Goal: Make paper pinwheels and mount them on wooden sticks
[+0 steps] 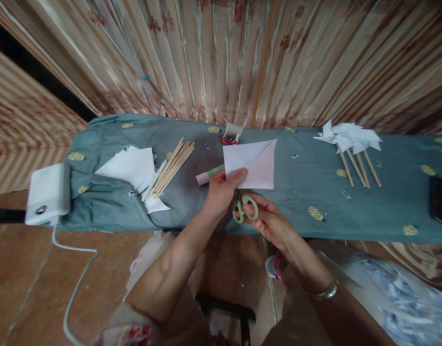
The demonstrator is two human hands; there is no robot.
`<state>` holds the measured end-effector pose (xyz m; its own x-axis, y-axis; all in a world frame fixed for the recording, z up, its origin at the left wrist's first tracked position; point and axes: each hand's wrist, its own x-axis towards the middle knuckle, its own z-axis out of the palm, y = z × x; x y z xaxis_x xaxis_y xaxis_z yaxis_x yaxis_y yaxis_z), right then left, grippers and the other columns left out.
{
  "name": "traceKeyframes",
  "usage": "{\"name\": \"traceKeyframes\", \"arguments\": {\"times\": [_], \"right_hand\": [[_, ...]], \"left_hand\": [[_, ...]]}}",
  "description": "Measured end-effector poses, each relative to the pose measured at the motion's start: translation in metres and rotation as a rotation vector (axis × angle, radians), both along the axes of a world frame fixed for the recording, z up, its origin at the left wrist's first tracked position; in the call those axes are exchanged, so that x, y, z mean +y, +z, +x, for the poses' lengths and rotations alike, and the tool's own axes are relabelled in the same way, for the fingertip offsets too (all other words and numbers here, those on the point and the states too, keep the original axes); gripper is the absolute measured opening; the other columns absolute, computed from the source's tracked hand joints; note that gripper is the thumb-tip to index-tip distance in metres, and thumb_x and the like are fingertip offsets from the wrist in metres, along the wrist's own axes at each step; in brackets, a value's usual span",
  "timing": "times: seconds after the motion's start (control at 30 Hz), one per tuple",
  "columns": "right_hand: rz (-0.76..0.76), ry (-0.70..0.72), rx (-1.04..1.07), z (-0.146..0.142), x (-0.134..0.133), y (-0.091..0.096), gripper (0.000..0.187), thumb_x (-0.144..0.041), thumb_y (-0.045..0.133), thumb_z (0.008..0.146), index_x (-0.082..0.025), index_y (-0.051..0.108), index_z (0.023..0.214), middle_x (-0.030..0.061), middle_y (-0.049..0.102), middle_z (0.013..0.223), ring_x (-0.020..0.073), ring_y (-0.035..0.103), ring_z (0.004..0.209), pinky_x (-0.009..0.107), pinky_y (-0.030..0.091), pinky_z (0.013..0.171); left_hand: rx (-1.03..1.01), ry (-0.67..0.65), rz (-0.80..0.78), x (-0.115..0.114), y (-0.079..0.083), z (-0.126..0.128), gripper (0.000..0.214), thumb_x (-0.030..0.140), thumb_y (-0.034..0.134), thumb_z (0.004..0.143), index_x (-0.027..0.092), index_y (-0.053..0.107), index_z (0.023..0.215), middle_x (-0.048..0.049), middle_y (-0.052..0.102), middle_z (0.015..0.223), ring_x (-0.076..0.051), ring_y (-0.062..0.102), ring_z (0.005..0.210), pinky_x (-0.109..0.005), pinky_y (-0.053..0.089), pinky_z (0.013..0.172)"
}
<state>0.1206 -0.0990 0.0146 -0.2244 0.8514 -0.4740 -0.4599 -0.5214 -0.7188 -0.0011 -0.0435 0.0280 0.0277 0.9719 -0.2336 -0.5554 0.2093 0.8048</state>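
Observation:
My left hand (223,188) pinches a squarish white sheet of paper (259,168) by its lower left part, thumb on top. A diagonal crease or fold runs up to the sheet's top right corner. My right hand (267,218) holds scissors (248,209) by their pale green handles, just below the paper. The blades are mostly hidden behind the paper and my left thumb. Under the left edge of the sheet lies a pink and green tube (206,176). Behind the paper stands a small open red box (231,136) with dark little pieces inside.
Several wooden sticks (175,168) lie to the left, beside white paper pieces (129,166). Paper pinwheels (350,137) on sticks rest at the right. A white box with a cable (50,192) sits at the left end, a dark device (440,199) at the right. A curtain (224,62) hangs behind.

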Motion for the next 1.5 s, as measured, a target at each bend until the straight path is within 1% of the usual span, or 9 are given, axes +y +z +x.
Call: {"name": "traceKeyframes", "arguments": {"times": [0.2,0.33,0.4,0.53,0.7,0.83,0.97,1.33,1.5], "right_hand": [[-0.018,0.049,-0.003,0.008,-0.005,-0.001,0.033,-0.029,0.093,0.055,-0.016,0.073,0.078,0.0,0.071,0.066,0.0079,0.061,0.052,0.014,0.045,0.045],[-0.05,0.06,0.192,0.01,-0.011,0.0,0.026,-0.029,0.091,0.06,-0.018,0.072,0.073,-0.002,0.068,0.062,0.0039,0.053,0.046,0.013,0.041,0.043],[-0.056,0.071,0.23,0.012,-0.014,0.001,0.027,-0.032,0.091,0.06,-0.018,0.071,0.072,-0.0005,0.068,0.062,0.0058,0.056,0.049,0.015,0.044,0.047],[-0.054,0.134,0.144,0.023,-0.017,-0.001,0.032,-0.035,0.09,0.061,-0.017,0.074,0.084,0.0032,0.073,0.071,0.0097,0.064,0.061,0.016,0.046,0.051],[-0.049,0.104,-0.046,0.047,-0.023,-0.002,0.046,-0.035,0.09,0.061,-0.023,0.074,0.103,0.0025,0.074,0.076,0.0104,0.066,0.062,0.014,0.035,0.044],[0.11,0.089,-0.116,0.062,-0.03,0.0,0.046,-0.047,0.087,0.065,-0.022,0.076,0.103,0.0018,0.073,0.076,0.0081,0.059,0.058,0.018,0.039,0.049],[0.253,0.172,-0.165,0.068,-0.033,0.0,0.052,-0.048,0.084,0.068,-0.021,0.074,0.11,0.0034,0.074,0.084,0.0101,0.059,0.064,0.023,0.047,0.059],[0.256,0.186,-0.257,0.066,-0.027,0.004,0.046,-0.047,0.084,0.067,-0.024,0.076,0.107,0.0022,0.073,0.078,0.0117,0.056,0.064,0.025,0.045,0.057],[0.241,0.181,-0.254,0.067,-0.028,0.004,0.045,-0.045,0.084,0.069,-0.025,0.076,0.108,0.0017,0.073,0.08,0.0113,0.058,0.065,0.025,0.048,0.061]], "left_hand": [[0.056,-0.015,0.046,0.0,-0.004,0.0,0.035,0.038,0.087,0.056,0.014,0.073,0.078,-0.0024,0.071,0.072,-0.014,0.06,0.067,-0.026,0.048,0.069],[0.142,-0.066,0.026,-0.006,-0.006,0.003,0.032,0.039,0.085,0.058,0.015,0.072,0.074,-0.0012,0.067,0.066,-0.013,0.056,0.058,-0.024,0.045,0.058],[0.169,-0.104,0.015,-0.008,-0.006,0.005,0.03,0.04,0.084,0.059,0.016,0.07,0.071,-0.0001,0.064,0.061,-0.011,0.051,0.051,-0.024,0.041,0.052],[0.156,-0.089,0.04,-0.003,-0.005,0.004,0.028,0.037,0.084,0.058,0.015,0.071,0.07,0.0007,0.064,0.059,-0.01,0.052,0.051,-0.023,0.044,0.054],[0.272,0.058,0.133,0.014,-0.004,-0.013,0.03,0.036,0.085,0.059,0.014,0.074,0.075,-0.0013,0.07,0.069,-0.013,0.058,0.06,-0.025,0.046,0.06],[0.453,0.095,0.223,0.02,-0.005,-0.025,0.019,0.035,0.082,0.063,0.018,0.075,0.071,-0.0002,0.069,0.066,-0.014,0.057,0.058,-0.026,0.044,0.056],[0.544,0.072,0.247,0.019,-0.005,-0.025,0.016,0.035,0.08,0.064,0.02,0.074,0.068,-0.0004,0.068,0.066,-0.016,0.056,0.059,-0.027,0.045,0.055],[0.493,0.021,0.123,0.014,-0.005,-0.013,0.011,0.026,0.082,0.062,0.018,0.076,0.067,-0.001,0.066,0.063,-0.016,0.055,0.057,-0.026,0.04,0.053],[0.498,-0.001,0.166,0.014,-0.006,-0.015,0.009,0.027,0.08,0.065,0.019,0.077,0.068,0.0,0.067,0.064,-0.014,0.055,0.058,-0.024,0.042,0.053]]}}
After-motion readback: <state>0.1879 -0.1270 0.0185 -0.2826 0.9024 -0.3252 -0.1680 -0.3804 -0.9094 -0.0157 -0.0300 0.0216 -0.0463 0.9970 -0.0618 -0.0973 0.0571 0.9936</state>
